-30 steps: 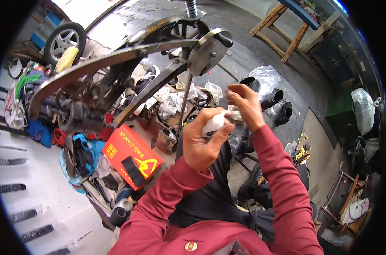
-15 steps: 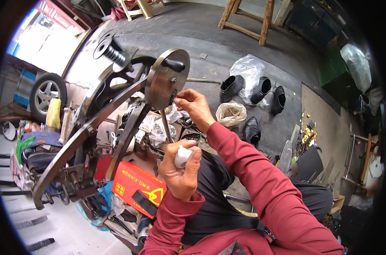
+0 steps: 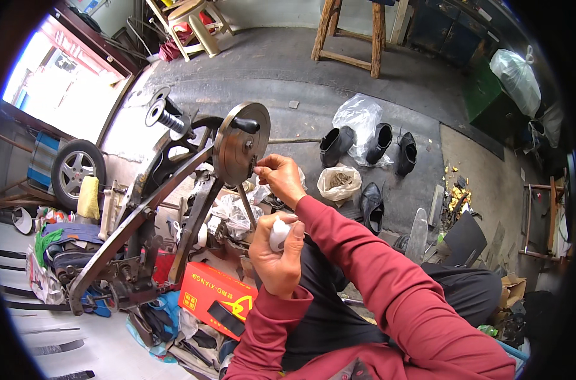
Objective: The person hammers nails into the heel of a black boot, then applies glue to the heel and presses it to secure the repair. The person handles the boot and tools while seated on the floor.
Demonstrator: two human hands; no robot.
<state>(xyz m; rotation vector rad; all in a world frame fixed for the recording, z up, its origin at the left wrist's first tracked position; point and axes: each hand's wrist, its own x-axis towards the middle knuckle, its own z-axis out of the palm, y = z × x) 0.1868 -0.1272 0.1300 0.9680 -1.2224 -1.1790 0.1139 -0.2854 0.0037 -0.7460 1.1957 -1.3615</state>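
My left hand (image 3: 275, 269) is closed around a small white bottle (image 3: 279, 235) whose rounded end shows between thumb and fingers. To its upper right, my right hand (image 3: 283, 180) pinches a small dark piece (image 3: 252, 167) at the lower right rim of a metal wheel (image 3: 232, 149). Whether the piece touches the wheel or sits on it, I cannot make out. The wheel has a black crank handle (image 3: 245, 125) and belongs to a dark iron hand-cranked sewing machine (image 3: 138, 215) on my left. A spool (image 3: 164, 114) tops the machine.
Several black shoes (image 3: 379, 143) and a bag of small brownish bits (image 3: 339, 185) are on the floor ahead. Below the machine lies a red box (image 3: 207, 292) with a black phone (image 3: 226, 318) on it. A car wheel (image 3: 77, 172) leans at far left; a wooden stand (image 3: 348, 58) is beyond.
My view has shifted, so the machine and floor things appear lower or farther left in it. Both hands keep their grips, and the right stays at the wheel's rim.
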